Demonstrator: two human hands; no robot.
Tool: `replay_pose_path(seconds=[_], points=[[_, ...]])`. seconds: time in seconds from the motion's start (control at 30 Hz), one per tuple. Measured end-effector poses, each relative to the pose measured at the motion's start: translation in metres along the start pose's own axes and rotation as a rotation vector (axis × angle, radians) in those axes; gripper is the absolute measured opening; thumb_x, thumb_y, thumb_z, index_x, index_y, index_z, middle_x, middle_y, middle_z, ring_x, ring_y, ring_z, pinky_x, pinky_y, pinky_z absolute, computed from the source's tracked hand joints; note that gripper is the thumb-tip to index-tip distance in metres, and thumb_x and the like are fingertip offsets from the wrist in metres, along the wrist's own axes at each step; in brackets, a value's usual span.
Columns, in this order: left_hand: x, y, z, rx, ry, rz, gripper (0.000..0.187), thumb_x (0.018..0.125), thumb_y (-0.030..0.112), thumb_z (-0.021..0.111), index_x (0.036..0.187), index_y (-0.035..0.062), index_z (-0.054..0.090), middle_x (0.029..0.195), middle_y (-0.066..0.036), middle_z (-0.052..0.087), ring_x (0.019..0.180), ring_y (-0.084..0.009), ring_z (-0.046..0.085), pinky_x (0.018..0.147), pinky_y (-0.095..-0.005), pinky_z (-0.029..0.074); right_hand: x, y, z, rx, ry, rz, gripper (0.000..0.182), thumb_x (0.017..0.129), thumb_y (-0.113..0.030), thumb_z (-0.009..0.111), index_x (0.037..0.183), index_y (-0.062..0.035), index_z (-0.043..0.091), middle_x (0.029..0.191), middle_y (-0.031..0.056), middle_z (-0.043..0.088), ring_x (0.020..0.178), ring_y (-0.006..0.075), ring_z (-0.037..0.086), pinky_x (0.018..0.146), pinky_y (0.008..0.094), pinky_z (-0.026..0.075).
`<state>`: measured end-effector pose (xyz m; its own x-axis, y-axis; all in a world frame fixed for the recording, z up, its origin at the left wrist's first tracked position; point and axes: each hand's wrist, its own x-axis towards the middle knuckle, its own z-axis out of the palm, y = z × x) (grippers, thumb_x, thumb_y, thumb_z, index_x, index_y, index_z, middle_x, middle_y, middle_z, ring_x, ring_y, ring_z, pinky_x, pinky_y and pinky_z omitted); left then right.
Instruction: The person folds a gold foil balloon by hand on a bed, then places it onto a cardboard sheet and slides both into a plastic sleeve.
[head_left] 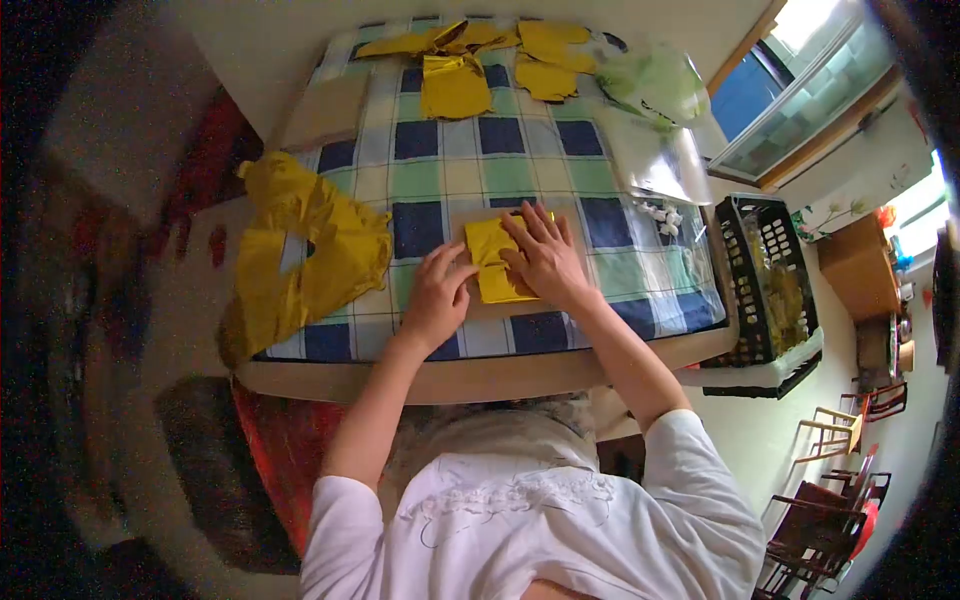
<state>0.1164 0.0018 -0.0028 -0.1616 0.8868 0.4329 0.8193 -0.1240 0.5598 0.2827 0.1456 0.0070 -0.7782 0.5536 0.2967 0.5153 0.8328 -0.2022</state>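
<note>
A folded piece of shiny yellow fabric (pixel 490 262) lies on a tan board or sheet (pixel 520 309) near the front of the table. My right hand (pixel 548 255) rests flat on its right part, fingers spread. Beside the fabric's left edge is my left hand (pixel 438 292), its fingers loosely bent and apart, with the fingertips at the edge. Part of the folded fabric is hidden under my right hand. To the left, a larger crumpled yellow fabric piece (pixel 335 245) hangs over the table's corner.
More yellow fabric pieces (pixel 455 88) lie along the far side of the checked tablecloth (pixel 440 180). At the far right are a green-tinted plastic bag (pixel 655 85), clear plastic (pixel 665 160) and small white items (pixel 668 218). A black crate (pixel 735 290) stands beside the table.
</note>
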Motion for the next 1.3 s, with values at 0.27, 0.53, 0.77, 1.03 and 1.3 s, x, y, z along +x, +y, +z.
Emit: replay_pose_path(seconds=[0.27,0.53,0.77,1.03,1.3], points=[[0.023,0.023,0.014,0.035,0.119,-0.134,0.034,0.085,0.007,0.054,0.119,-0.0015,0.053,0.126,-0.02,0.052,0.123,-0.0361,0.043,0.104,-0.0446,0.033,-0.001,-0.009,0.002,-0.027,-0.009,0.045,0.054,0.091,-0.041,0.047,0.14,-0.0223,0.038,0.146,0.02,0.03,0.136,0.038,0.025,0.107,0.0604,0.015],[0.024,0.027,0.055,0.434,-0.134,-0.202,0.061,0.093,0.034,0.045,0.141,0.0008,0.029,0.149,-0.013,0.026,0.141,-0.0247,0.016,0.112,-0.0535,0.01,-0.005,0.006,0.003,0.051,-0.008,0.067,0.048,0.093,-0.032,0.046,0.14,-0.0222,0.039,0.147,0.0151,0.031,0.137,0.0347,0.025,0.108,0.0592,0.014],[0.022,0.036,0.042,0.438,-0.173,-0.31,0.072,0.092,0.044,0.045,0.145,0.0023,0.02,0.153,-0.011,0.015,0.143,-0.0219,0.009,0.108,-0.0636,0.003,-0.009,0.007,-0.004,-0.014,0.019,0.051,0.045,0.094,-0.031,0.044,0.138,-0.0214,0.042,0.146,0.0127,0.034,0.136,0.0329,0.029,0.109,0.0586,0.014],[-0.002,0.024,0.017,0.441,-0.192,-0.358,0.073,0.091,0.045,0.048,0.144,0.0003,0.023,0.152,-0.014,0.02,0.142,-0.0242,0.013,0.108,-0.0625,0.006,-0.009,0.003,-0.008,-0.034,0.007,0.059,0.046,0.094,-0.032,0.042,0.139,-0.0213,0.041,0.145,0.012,0.035,0.136,0.0326,0.029,0.108,0.0585,0.016],[0.022,0.011,0.01,0.034,0.111,-0.348,0.027,0.089,0.017,0.055,0.11,0.0002,0.057,0.112,-0.013,0.06,0.105,-0.027,0.055,0.089,-0.0432,0.042,-0.01,0.009,-0.002,-0.058,-0.004,0.047,0.048,0.095,-0.034,0.04,0.141,-0.0219,0.037,0.148,0.0121,0.031,0.138,0.0318,0.025,0.109,0.0589,0.014]])
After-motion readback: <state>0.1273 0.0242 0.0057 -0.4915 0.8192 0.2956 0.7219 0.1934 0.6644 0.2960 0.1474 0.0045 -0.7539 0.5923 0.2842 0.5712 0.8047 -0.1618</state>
